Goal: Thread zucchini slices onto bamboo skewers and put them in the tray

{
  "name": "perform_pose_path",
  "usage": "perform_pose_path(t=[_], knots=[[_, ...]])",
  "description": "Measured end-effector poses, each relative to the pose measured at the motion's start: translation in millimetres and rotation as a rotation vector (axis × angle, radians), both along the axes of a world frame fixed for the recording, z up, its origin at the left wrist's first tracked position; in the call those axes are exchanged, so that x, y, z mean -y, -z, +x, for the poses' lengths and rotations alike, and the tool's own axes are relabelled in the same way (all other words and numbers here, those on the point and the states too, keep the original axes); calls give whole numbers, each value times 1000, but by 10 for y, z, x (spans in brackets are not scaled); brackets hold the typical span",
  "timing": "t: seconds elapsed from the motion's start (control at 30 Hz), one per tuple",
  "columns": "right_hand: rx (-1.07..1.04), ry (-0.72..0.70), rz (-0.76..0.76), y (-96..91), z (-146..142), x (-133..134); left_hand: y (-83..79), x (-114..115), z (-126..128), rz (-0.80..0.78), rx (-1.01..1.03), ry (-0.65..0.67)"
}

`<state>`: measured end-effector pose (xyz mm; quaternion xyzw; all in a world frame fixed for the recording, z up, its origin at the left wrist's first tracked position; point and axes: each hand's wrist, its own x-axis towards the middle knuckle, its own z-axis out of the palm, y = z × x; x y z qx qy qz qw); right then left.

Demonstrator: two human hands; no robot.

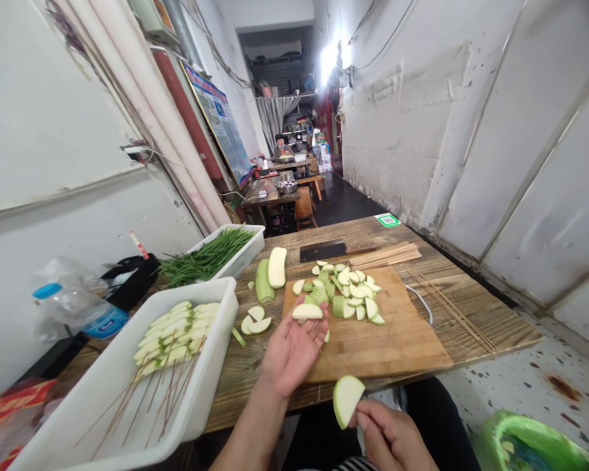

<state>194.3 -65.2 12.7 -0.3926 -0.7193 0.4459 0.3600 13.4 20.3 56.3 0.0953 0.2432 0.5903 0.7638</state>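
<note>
My left hand (294,356) is palm up over the near left side of the wooden cutting board (383,347), holding a pale half-moon zucchini slice (307,312) across its fingers. Lower down, in front of the board's near edge, my right hand (387,432) is closed, thumb against fingers, at the lower edge of a larger zucchini slice (348,399). Whether a skewer sits in that grip cannot be seen. Cut zucchini pieces (356,288) are heaped on the back of the board. Several bare skewers (451,311) lie to its right, beside a bundle of skewers (385,255).
A cleaver (324,251) lies behind the board. Two zucchini lengths (277,267) and loose slices (256,322) are to its left. A white tub (216,340) holds skewered slices; another tub (248,252) holds green stalks. A green bin (530,438) stands lower right. A person (281,149) sits far back.
</note>
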Motion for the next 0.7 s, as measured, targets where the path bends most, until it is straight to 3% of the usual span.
perform_pose_path(t=[0.17,0.37,0.7], knots=[[37,30,9,4,9,-13,-34,-13,31,-60,39,-74],[87,44,69,-17,11,-28,-35,-1,74,-180,-90,-185],[105,53,84,-60,1,-34,-72,9,120,-153,-161,-285]])
